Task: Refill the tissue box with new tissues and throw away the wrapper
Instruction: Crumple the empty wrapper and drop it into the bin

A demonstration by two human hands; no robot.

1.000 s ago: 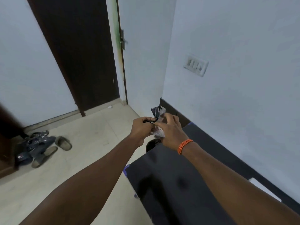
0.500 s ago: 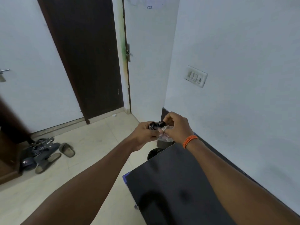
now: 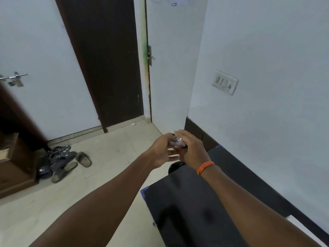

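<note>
Far left, a wooden cabinet [image 3: 12, 168] stands against the wall; a heap of sandals [image 3: 60, 162] lies on the floor [image 3: 110, 154] beside it. Behind, a white door with a bolt, then a dark brown door [image 3: 105, 59]. Centre of view: both arms reach forward, hands meeting out past the far left corner of the black table [image 3: 192, 202]. Left hand [image 3: 162, 151] cupped, palm turned inward, fingers curled against the wrapper [image 3: 177, 142]. The wrapper is a small crumpled ball of clear plastic with dark print, pressed between the two hands. Right hand [image 3: 191, 148], orange thread at the wrist, closes over it from above; both hands are grasping and compressing it. Directly below them, on the floor just off the table's far left corner, the rim of a black-lined bin [image 3: 175, 166] shows, partly hidden by the table edge. Right: pale wall with a switch plate [image 3: 225, 82]. At the table's right edge a sliver of something white, too little showing to identify. No tissue box in view, so the refill cannot be confirmed; judging by the empty balled wrapper, it is likely done. What remains, as it looks: drop the wrapper into the bin beneath. It has not yet been let go.
</note>
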